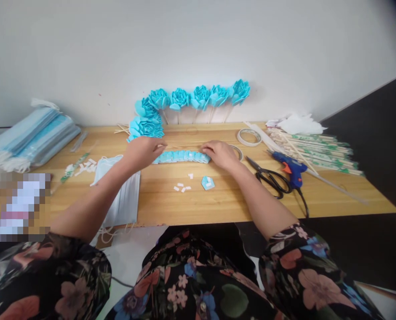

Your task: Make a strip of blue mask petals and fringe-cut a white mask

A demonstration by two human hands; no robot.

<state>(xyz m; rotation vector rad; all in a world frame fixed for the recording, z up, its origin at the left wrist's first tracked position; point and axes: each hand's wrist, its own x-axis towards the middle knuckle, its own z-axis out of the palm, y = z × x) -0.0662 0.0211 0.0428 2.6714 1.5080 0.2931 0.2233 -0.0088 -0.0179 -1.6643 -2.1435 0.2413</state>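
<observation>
One to each end, had the left hand [143, 151] and the right hand [219, 154] at a narrow row of overlapping light-blue soft pieces [184, 156] on the light-brown wooden counter [171, 204], its long axis running left to right, just on the body side of the fingertips. Saw the left fingers bunched close together and the right fingers curled at the row's right end, but could not tell whether pinching it. Found a small light-blue five-sided piece [205, 186] nearer the right hand.
</observation>
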